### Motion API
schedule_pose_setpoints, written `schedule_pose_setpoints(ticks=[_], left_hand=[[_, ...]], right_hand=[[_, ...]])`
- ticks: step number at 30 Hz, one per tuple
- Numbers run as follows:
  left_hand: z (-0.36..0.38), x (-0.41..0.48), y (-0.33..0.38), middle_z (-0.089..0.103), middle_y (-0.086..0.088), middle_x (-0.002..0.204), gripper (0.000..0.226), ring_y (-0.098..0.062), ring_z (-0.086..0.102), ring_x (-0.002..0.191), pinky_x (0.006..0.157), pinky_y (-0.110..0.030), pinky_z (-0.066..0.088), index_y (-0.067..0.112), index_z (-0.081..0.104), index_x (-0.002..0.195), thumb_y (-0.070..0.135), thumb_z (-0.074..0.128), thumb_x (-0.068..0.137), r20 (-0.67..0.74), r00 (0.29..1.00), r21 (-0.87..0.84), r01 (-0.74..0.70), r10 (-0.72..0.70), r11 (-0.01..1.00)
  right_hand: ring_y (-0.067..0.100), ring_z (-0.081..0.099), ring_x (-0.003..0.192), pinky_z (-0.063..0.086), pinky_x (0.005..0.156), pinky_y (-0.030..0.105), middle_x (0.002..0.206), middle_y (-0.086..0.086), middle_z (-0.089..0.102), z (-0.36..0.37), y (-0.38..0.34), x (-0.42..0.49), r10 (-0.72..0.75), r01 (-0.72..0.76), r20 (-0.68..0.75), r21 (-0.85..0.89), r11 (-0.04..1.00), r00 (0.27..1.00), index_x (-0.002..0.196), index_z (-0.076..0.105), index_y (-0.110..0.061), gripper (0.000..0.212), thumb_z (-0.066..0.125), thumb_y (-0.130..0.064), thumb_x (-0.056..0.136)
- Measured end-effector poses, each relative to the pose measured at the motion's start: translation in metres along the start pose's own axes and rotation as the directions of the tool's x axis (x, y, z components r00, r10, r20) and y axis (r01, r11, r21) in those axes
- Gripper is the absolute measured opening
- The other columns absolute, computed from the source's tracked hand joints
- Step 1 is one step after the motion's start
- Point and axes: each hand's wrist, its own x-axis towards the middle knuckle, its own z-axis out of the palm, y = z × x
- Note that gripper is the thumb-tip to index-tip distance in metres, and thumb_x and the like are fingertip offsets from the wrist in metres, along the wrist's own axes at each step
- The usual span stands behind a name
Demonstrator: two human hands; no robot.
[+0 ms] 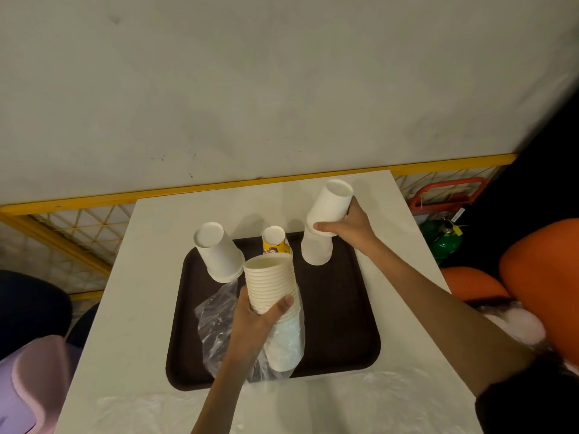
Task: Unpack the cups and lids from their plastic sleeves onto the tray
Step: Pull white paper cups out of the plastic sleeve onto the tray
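Paper cup (217, 253), white and upside down, stands at the far-left corner of the tray (338, 308). Over the tray's middle the left hand (257, 317) grips a nested stack (271, 286) half out of its plastic sleeve (216, 327), with a yellow printed cup (275, 242) behind. At the tray's far-right corner the right hand (347, 225) clasps a tilted cup (330, 205), seemingly touching an inverted stack (316, 249).

The tray (338, 308) is dark brown, the table (141, 308) white, the stack of paper cups (269, 286), the raised cup (332, 205) and the upturned cup (219, 252) plain white, the small cup (275, 245) yellow with a printed cartoon pattern, the plastic sleeve (213, 321) clear, the mesh fence (94, 202) yellow, and the bottle (445, 242) green.
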Motion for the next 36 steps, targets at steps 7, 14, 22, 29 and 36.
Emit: schedule_pose_setpoints(ticks=[7, 14, 22, 29, 36], left_hand=[[-0.007, 0.009, -0.013, 0.061, 0.002, 0.115, 0.098, -0.016, 0.06, 0.106, 0.083, -0.026, 0.054, 0.019, 0.044, 0.127, 0.058, 0.074, 0.042, -0.008, 0.999, 0.002, 0.031, -0.031, 1.0], [0.003, 0.013, -0.012, 0.059, -0.001, 0.12, 0.099, -0.013, 0.059, 0.108, 0.082, -0.02, 0.051, 0.017, 0.041, 0.132, 0.054, 0.083, 0.051, 0.03, 0.997, 0.014, 0.065, -0.066, 0.998], [0.019, 0.008, -0.003, 0.06, -0.002, 0.119, 0.088, -0.015, 0.059, 0.108, 0.075, -0.014, 0.053, 0.015, 0.042, 0.13, 0.046, 0.084, 0.06, 0.073, 0.996, 0.028, 0.054, -0.056, 0.998], [0.022, -0.008, 0.01, 0.064, 0.002, 0.116, 0.088, -0.007, 0.062, 0.103, 0.075, -0.011, 0.05, 0.018, 0.049, 0.127, 0.053, 0.082, 0.053, 0.129, 0.991, 0.023, 0.021, -0.024, 1.0], [0.018, -0.026, 0.017, 0.062, 0.002, 0.12, 0.081, -0.006, 0.06, 0.106, 0.076, -0.011, 0.05, 0.017, 0.047, 0.13, 0.043, 0.084, 0.062, 0.166, 0.986, 0.011, 0.013, -0.015, 1.0]], right_hand=[[0.027, 0.049, 0.121, 0.045, 0.099, 0.046, 0.133, 0.008, 0.05, 0.028, 0.024, 0.017, -0.017, 0.011, -0.029, -0.206, 0.979, 0.999, 0.136, 0.033, -0.013, 0.089, 0.086, -0.028, 0.065], [0.021, 0.043, 0.128, 0.039, 0.107, 0.041, 0.141, 0.001, 0.042, 0.023, 0.039, 0.009, -0.054, 0.045, -0.133, -0.073, 0.996, 0.99, 0.139, 0.033, -0.018, 0.087, 0.08, -0.041, 0.07], [0.005, 0.057, 0.09, 0.044, 0.072, 0.009, 0.107, -0.003, 0.059, 0.008, -0.03, -0.025, -0.322, 0.332, -0.109, 0.088, 0.939, 0.941, 0.114, 0.056, -0.018, 0.035, 0.07, -0.028, 0.084], [0.014, 0.056, 0.109, 0.046, 0.092, 0.029, 0.115, -0.004, 0.06, 0.01, -0.068, -0.055, 0.114, 0.219, 0.703, -0.366, 0.905, 0.702, 0.119, 0.061, -0.021, 0.051, 0.065, -0.051, 0.079], [0.014, 0.057, 0.11, 0.048, 0.086, 0.024, 0.121, 0.004, 0.062, 0.006, -0.08, -0.072, 0.189, 0.286, 0.744, -0.46, 0.84, 0.641, 0.12, 0.062, -0.008, 0.047, 0.065, -0.04, 0.085]])
